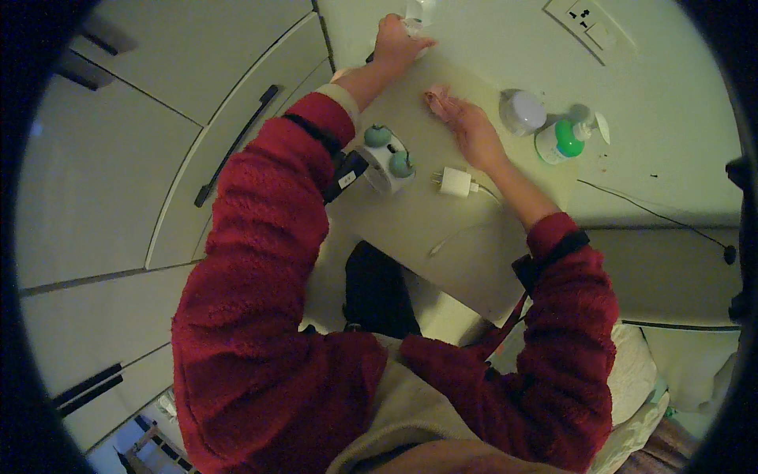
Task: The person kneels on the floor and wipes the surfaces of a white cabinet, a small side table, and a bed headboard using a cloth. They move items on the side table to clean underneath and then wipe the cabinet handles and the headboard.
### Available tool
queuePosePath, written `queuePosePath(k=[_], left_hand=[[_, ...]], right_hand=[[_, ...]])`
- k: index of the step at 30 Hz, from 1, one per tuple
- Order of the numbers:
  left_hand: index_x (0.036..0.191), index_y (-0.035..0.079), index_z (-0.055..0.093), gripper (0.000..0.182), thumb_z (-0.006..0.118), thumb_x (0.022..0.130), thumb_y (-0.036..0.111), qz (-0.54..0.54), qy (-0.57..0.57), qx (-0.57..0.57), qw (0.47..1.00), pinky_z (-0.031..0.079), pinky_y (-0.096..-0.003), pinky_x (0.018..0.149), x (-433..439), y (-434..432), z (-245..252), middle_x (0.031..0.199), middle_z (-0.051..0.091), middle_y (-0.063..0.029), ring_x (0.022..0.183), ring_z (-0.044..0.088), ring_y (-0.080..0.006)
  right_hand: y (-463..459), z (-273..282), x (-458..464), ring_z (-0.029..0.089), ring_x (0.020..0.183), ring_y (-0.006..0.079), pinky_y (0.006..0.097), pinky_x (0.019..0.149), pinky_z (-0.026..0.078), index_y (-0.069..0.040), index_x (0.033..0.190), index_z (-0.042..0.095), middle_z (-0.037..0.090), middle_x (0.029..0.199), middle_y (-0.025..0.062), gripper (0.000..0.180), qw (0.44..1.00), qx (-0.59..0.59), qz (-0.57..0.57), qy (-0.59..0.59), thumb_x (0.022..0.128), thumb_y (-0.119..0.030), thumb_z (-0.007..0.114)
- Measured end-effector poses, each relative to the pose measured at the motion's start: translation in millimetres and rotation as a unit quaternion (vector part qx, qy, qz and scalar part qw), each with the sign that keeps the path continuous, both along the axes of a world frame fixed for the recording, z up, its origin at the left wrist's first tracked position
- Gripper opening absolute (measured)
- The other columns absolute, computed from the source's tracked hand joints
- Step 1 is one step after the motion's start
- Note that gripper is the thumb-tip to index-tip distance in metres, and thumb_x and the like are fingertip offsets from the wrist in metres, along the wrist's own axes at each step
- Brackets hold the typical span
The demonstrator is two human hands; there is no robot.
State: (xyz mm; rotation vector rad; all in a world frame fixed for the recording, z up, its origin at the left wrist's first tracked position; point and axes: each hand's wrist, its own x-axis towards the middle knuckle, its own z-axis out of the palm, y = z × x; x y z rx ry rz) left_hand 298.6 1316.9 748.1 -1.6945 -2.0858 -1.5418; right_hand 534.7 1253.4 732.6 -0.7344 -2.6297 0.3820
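My left hand reaches to the far end of the small table, its fingers and thumb around a whitish translucent object. The hand partly hides that object, so its kind is unclear. In my right hand is a crumpled pink cloth, held at the fingertips just over or on the tabletop. Between my forearms lie a white plug-in charger with its cable, and a white round device bearing two teal knobs or balls.
Right of the cloth stand a white-lidded jar and a green-and-white pump bottle. A wall socket is at upper right. A thin black cable runs along the right. Cabinets with a dark handle line the left.
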Motion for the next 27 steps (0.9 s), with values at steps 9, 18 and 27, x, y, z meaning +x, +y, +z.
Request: queuePosePath(k=[9,18,27], left_hand=[[0.114,0.002,0.052,0.083,0.089,0.053,0.044,-0.174,-0.231,-0.298,0.910,0.048,-0.0393,0.084,-41,-137,61,0.115,0.057,-0.0122,0.102,0.056,-0.0247],[0.129,-0.002,0.038,0.108,0.089,0.046,0.045,-0.095,-0.021,-0.239,0.966,0.046,-0.0398,0.092,40,-269,20,0.118,0.057,-0.0196,0.110,0.057,-0.0327],[0.122,-0.004,0.040,0.100,0.084,0.049,0.050,-0.089,0.014,-0.219,0.971,0.049,-0.0405,0.088,49,-126,39,0.112,0.059,-0.0211,0.101,0.061,-0.0335]], right_hand=[[1,-8,-2,0.055,0.103,0.0365,0.0443,0.088,0.047,-0.020,0.137,0.045,0.059,0.115,0.0148,0.058,0.999,0.032,-0.033,0.019,0.081,-0.003,0.048],[10,-22,-1,0.054,0.109,0.0371,0.0411,0.094,0.044,-0.013,0.131,0.051,0.056,0.122,0.0176,0.051,0.996,0.075,-0.015,0.047,0.082,0.001,0.052],[7,-20,15,0.053,0.109,0.0383,0.0420,0.094,0.044,-0.010,0.130,0.051,0.057,0.119,0.0178,0.046,0.999,0.040,-0.021,-0.001,0.084,-0.006,0.048]])
